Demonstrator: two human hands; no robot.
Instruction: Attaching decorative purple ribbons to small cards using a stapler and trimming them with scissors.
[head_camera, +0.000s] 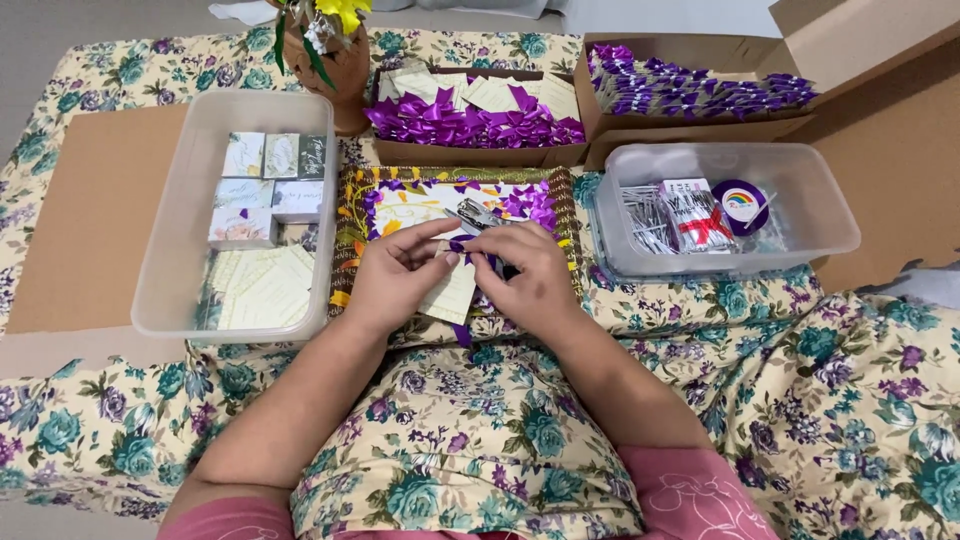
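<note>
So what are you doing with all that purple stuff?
A person sits at a flowery table, both hands together over a small tray. The left hand and right hand pinch a purple ribbon against a pale card. A metal punch lies just behind the hands. A box of finished bows sits behind that, a tub of small boxes on the left, and a tub with ties on the right.

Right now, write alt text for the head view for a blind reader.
Left hand and right hand together pinch a purple ribbon against a cream card over a tray. A clear tub of small boxes sits left; another tub right.
</note>
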